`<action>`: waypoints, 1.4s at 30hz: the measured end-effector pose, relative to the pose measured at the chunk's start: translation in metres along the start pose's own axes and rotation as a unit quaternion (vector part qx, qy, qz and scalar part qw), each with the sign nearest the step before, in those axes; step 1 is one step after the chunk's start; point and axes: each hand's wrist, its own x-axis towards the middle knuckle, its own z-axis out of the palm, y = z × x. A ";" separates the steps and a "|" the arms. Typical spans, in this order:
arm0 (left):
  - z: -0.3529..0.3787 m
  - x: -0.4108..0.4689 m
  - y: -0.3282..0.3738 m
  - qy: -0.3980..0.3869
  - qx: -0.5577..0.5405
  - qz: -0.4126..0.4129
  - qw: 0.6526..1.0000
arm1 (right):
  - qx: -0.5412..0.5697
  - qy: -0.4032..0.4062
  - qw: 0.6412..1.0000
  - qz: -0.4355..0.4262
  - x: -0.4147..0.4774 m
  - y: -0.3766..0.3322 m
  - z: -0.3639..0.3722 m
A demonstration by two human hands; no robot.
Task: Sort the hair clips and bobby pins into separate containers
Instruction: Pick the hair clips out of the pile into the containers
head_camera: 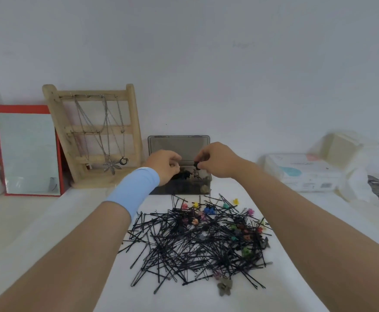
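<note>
Well, my right hand (215,162) pinched a black clip (197,165), likely light and springy, mid-frame. My left hand (165,168) curled; contents unclear.

No legible text anywhere; only blurred, unreadable print on the white wipes pack (305,172), right of the smoky plastic box (179,145).

A wooden jewellery stand (94,136) stands against the white wall (206,64) before me, silver necklaces (112,164) hanging from its rungs. A red-framed mirror (28,152) leans just left of the stand; a pack of wipes (305,172) lies well to its right.
</note>
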 end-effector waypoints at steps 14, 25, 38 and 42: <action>0.007 -0.044 -0.016 -0.138 0.043 0.080 0.986 | -0.038 -0.147 0.986 -0.068 -0.030 0.000 0.003; -0.001 -0.071 -0.019 -0.227 0.133 0.024 0.965 | -0.067 -0.265 0.961 -0.036 -0.054 -0.008 0.019; 0.027 -0.055 0.019 -0.221 0.134 0.058 0.964 | -0.029 -0.151 0.988 0.013 -0.073 0.037 -0.014; 0.024 -0.046 0.034 -0.155 0.084 0.089 0.980 | 0.006 -0.036 0.999 0.029 -0.070 0.044 -0.030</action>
